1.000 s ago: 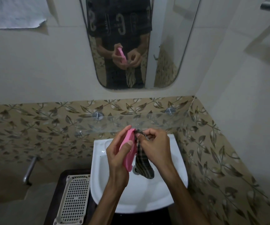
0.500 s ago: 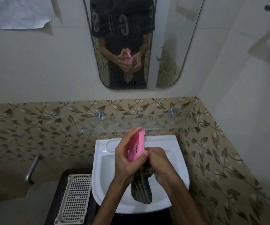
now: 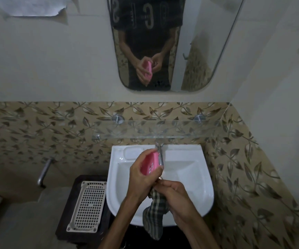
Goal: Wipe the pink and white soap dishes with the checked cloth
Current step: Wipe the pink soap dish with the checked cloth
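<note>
The left hand (image 3: 141,177) holds the pink soap dish (image 3: 150,163) up on its edge over the white sink (image 3: 190,169), its grip tight round the dish. The right hand (image 3: 173,196) has slid down & now bunches the checked cloth (image 3: 154,212) just below the dish (a sec ago it rubbed near the top). So the pink one looks nearly wiped. The white soap dish (image 3: 86,209) waits on the dark stand (image 3: 64,216) beside the sink.

Dim, murky light; wide-angle edge distortion.
</note>
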